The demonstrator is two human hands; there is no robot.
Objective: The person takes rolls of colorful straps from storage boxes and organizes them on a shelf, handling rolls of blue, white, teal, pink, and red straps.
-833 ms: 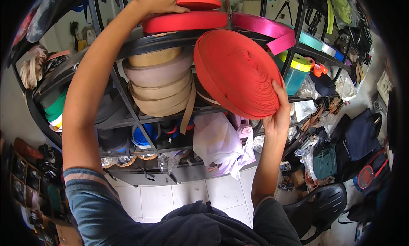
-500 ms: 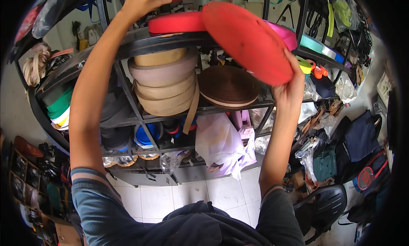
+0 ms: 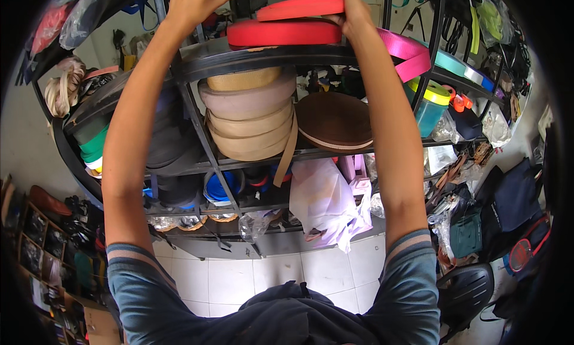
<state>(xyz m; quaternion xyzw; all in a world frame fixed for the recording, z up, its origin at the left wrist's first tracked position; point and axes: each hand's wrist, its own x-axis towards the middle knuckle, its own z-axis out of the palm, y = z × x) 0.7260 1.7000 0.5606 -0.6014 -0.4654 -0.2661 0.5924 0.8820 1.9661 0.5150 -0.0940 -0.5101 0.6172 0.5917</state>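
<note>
My right hand grips the right end of a flat red roll of webbing, fingers closed on its edge. This roll lies on or just over another red webbing roll, which sits on the top shelf. At the upper edge of the view my left hand is partly cut off. Its fingers are closed on a red piece, probably another webbing roll, of which only a sliver shows. A pink webbing roll stands to the right of my right forearm.
The black metal rack holds beige rolls and a brown roll below. A white plastic bag hangs from a lower shelf. A black chair stands at lower right, and bags crowd the right side.
My right hand has swung the red roll up and away from me, from tilted to nearly flat over the other red roll. My left hand's red piece has moved mostly out of view.
</note>
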